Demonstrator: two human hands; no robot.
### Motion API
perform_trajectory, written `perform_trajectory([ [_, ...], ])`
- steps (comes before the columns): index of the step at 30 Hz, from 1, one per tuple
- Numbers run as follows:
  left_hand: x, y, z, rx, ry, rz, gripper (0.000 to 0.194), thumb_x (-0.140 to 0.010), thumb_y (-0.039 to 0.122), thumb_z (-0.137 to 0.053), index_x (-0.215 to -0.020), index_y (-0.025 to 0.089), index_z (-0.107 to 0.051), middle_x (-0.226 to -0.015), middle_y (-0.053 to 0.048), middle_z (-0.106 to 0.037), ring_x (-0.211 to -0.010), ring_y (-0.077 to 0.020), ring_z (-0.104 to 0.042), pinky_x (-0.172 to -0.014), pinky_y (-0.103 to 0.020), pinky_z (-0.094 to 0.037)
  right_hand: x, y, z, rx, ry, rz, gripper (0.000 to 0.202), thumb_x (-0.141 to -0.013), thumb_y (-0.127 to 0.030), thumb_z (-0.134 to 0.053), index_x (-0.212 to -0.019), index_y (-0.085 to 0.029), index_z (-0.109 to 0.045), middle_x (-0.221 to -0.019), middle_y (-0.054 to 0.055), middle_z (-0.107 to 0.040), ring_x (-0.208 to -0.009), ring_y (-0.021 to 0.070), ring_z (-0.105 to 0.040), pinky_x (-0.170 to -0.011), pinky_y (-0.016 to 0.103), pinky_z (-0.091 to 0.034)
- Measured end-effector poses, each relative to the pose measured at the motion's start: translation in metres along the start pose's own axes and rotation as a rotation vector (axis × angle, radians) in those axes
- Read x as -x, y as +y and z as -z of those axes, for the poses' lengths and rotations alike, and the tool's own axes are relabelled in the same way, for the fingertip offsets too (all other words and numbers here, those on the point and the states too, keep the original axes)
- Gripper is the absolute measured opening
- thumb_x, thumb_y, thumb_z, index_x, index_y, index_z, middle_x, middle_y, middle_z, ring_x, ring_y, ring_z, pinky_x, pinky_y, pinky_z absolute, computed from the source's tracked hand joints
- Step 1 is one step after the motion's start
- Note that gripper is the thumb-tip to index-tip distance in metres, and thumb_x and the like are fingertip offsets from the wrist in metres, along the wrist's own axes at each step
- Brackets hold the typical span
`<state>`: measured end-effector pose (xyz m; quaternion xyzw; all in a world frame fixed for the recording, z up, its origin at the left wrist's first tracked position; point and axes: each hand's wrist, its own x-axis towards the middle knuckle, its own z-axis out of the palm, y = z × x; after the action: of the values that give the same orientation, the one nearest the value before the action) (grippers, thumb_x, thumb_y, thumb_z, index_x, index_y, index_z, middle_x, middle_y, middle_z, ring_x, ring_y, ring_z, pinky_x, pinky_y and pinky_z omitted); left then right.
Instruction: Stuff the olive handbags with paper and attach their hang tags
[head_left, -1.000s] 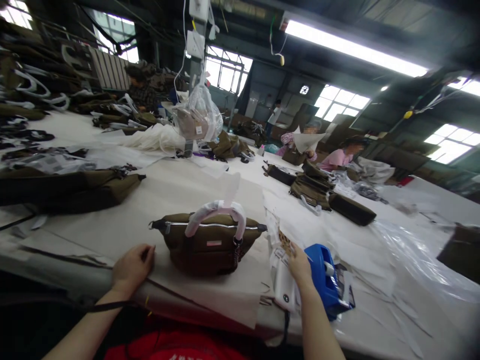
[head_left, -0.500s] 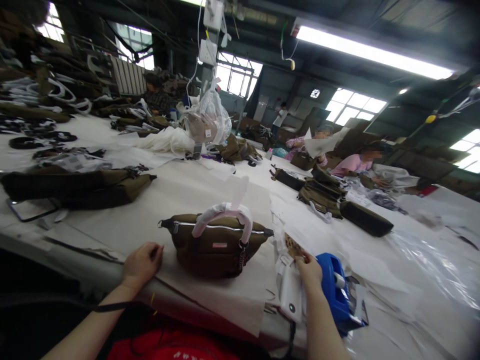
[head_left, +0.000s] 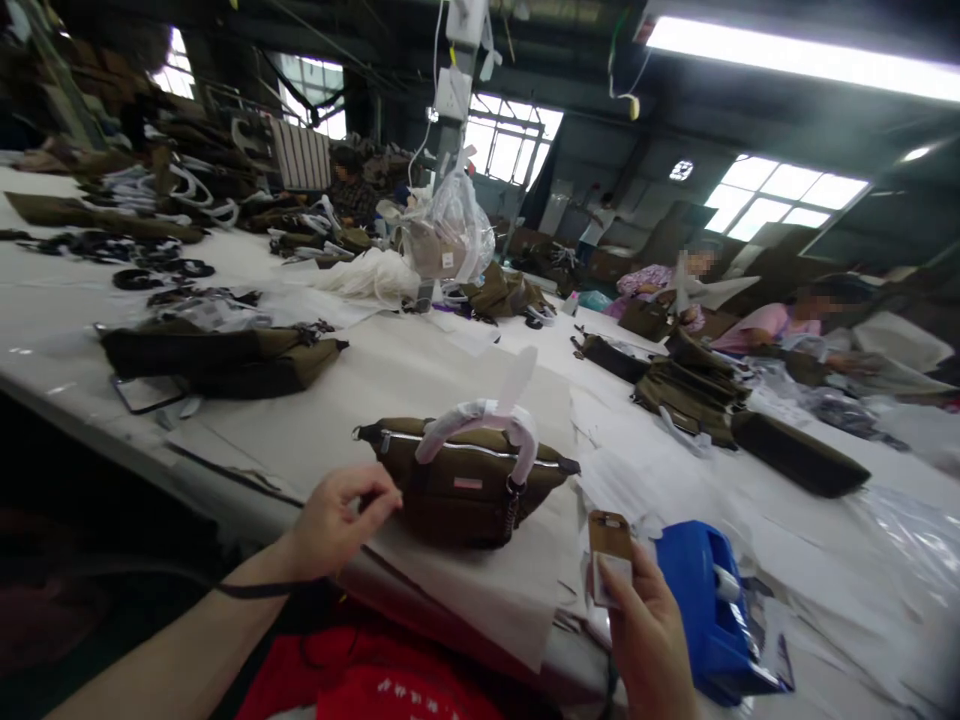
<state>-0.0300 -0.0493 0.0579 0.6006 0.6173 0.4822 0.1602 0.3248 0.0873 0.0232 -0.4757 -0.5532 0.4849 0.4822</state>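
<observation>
An olive-brown handbag (head_left: 457, 500) stands upright on the paper-covered table, its silver zip drawn across the top. White wrapping covers its arched handle (head_left: 480, 412), and a chain charm hangs at its right. My left hand (head_left: 345, 515) is beside the bag's lower left, fingers curled and thumb drawn toward them; whatever they might hold is too small to make out. To the bag's right, my right hand (head_left: 649, 610) grips a brown hang tag (head_left: 611, 540) with a white label on it, thumb on the front. A blue dispenser (head_left: 705, 600) stands just right of that hand.
Folded dark bags (head_left: 225, 360) lie at left, and more olive bags (head_left: 690, 400) at right. A plastic-wrapped item (head_left: 450, 240) hangs by the post. Clear plastic sheets (head_left: 900, 540) cover the right side. Two people in pink work across the table.
My right hand has lifted the hang tag from beside the white device and turned it upright. My left hand has risen and moved toward the bag. The view has swung slightly left.
</observation>
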Motion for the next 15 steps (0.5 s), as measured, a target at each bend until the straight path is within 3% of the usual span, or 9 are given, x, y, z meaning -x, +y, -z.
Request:
perform_trajectory([
  [2, -0.009, 0.035, -0.004, 0.099, -0.212, -0.153, 0.022, -0.093, 0.031, -0.052, -0.086, 0.017, -0.068, -0.08, -0.004, -0.067, -0.072, -0.0132, -0.06, -0.07, -0.024, -0.05, 0.022, -0.013, -0.016, -0.037, -0.119, -0.087, 0.058, -0.074, -0.046, -0.075, -0.125, -0.022, -0.063, -0.119, 0.011, -0.07, -0.105, 0.0316, -0.068, -0.083, 0.04, -0.058],
  [3, -0.013, 0.047, -0.008, 0.135, -0.263, -0.219, 0.021, -0.091, 0.031, -0.054, -0.097, 0.017, -0.068, -0.091, -0.007, -0.069, -0.08, -0.0151, -0.063, -0.076, -0.026, -0.052, 0.032, -0.019, -0.024, -0.038, -0.191, -0.117, 0.057, -0.074, -0.046, -0.075, -0.125, -0.022, -0.064, -0.118, 0.011, -0.071, -0.105, 0.0321, -0.068, -0.082, 0.041, -0.058],
  [5, -0.019, 0.063, -0.019, 0.154, -0.333, -0.322, 0.043, -0.086, 0.038, -0.062, -0.124, 0.018, -0.06, -0.121, -0.013, -0.065, -0.11, -0.0232, -0.06, -0.098, -0.036, -0.048, 0.048, -0.027, -0.039, -0.011, -0.338, -0.138, 0.054, -0.074, -0.048, -0.076, -0.12, -0.022, -0.067, -0.116, 0.011, -0.072, -0.105, 0.0328, -0.068, -0.083, 0.041, -0.058],
  [7, -0.023, 0.067, -0.035, 0.163, -0.408, -0.325, 0.06, -0.081, 0.047, -0.068, -0.131, 0.017, -0.055, -0.129, -0.014, -0.062, -0.117, -0.027, -0.058, -0.104, -0.04, -0.045, 0.057, -0.031, -0.052, 0.026, -0.429, -0.109, 0.05, -0.074, -0.049, -0.075, -0.115, -0.023, -0.069, -0.114, 0.01, -0.073, -0.105, 0.0327, -0.067, -0.086, 0.041, -0.058],
  [9, -0.023, 0.065, -0.049, 0.184, -0.499, -0.215, 0.044, -0.083, 0.048, -0.064, -0.114, 0.016, -0.064, -0.107, -0.01, -0.071, -0.096, -0.0222, -0.065, -0.087, -0.031, -0.052, 0.061, -0.03, -0.06, 0.062, -0.425, -0.053, 0.047, -0.077, -0.051, -0.072, -0.115, -0.023, -0.069, -0.112, 0.009, -0.073, -0.106, 0.0318, -0.067, -0.089, 0.041, -0.057],
  [11, -0.022, 0.061, -0.06, 0.243, -0.569, -0.056, 0.029, -0.091, 0.04, -0.053, -0.09, 0.015, -0.066, -0.081, -0.004, -0.07, -0.072, -0.0142, -0.064, -0.066, -0.021, -0.049, 0.058, -0.027, -0.064, 0.131, -0.411, 0.04, 0.044, -0.08, -0.049, -0.069, -0.116, -0.023, -0.067, -0.11, 0.009, -0.074, -0.104, 0.0304, -0.068, -0.087, 0.039, -0.058],
  [15, -0.018, 0.057, -0.065, 0.32, -0.585, 0.105, 0.03, -0.095, 0.03, -0.044, -0.076, 0.014, -0.061, -0.062, 0.001, -0.06, -0.056, -0.0082, -0.056, -0.053, -0.015, -0.04, 0.044, -0.03, -0.068, 0.382, -0.334, 0.425, 0.045, -0.084, -0.039, -0.067, -0.126, -0.023, -0.061, -0.12, 0.011, -0.069, -0.108, 0.0283, -0.066, -0.09, 0.04, -0.057],
])
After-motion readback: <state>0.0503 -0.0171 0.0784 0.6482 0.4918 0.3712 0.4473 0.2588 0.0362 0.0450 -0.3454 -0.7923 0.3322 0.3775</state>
